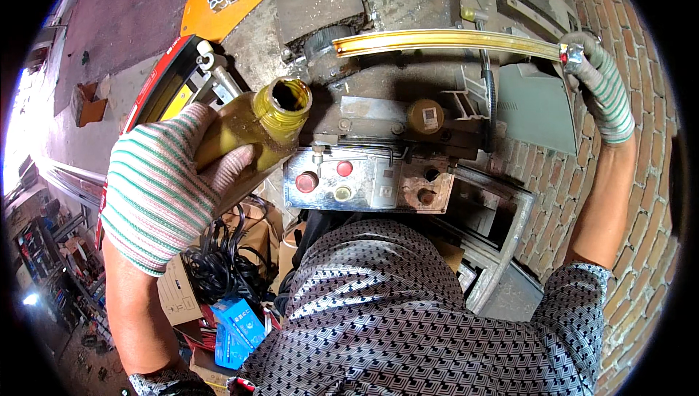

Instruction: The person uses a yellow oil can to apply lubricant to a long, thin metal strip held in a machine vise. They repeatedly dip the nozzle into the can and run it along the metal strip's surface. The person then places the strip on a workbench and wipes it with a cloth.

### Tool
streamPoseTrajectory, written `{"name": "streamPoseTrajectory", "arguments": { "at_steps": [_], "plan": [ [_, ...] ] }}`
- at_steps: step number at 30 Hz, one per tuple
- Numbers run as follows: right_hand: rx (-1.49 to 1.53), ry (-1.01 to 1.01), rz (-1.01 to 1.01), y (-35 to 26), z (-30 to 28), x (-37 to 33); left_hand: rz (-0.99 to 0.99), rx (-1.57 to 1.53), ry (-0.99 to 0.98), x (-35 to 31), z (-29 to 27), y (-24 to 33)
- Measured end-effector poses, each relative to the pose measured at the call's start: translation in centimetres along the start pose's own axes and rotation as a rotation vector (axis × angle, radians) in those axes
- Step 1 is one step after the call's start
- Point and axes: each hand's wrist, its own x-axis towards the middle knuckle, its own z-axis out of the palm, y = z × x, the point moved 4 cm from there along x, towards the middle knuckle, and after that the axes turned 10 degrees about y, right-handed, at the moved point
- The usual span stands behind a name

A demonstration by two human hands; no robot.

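Brickwork [641, 214], open bottle [247, 127] in left grip [166, 177]

White lettering [234, 314] on blue box [242, 338]; tiny label [429, 117] on brown cap [416, 113]

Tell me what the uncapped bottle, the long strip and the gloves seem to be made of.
Bottle: probably plastic, grimy but slightly glossy, given its threaded neck and yellowish sheen.
Strip: likely metal with a shiny gold finish, from its bright highlights.
Gloves: matt knitted fabric, perhaps cotton; ribbing shows.
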Motion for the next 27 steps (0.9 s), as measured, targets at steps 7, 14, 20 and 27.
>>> {"name": "streamPoseTrajectory", "arguments": {
  "at_steps": [7, 14, 20, 27],
  "plan": [
    [0.02, -0.156, -0.091, -0.9, 3.7, 1.9, 0.0, 0.024, -0.016, -0.4, 0.0, 0.1],
    [-0.207, -0.161, -0.238, -4.0, 6.6, 3.2, 0.008, 0.013, -0.012, -0.2, 0.2, 0.5],
    [-0.206, -0.246, -0.34, -8.7, 11.8, 2.3, 0.052, 0.007, 0.046, -0.8, 0.6, 0.6],
    [-0.142, -0.184, -0.585, -11.3, 17.9, -0.7, 0.041, 0.014, 0.064, -1.4, 0.5, 1.5]
  ]
}}
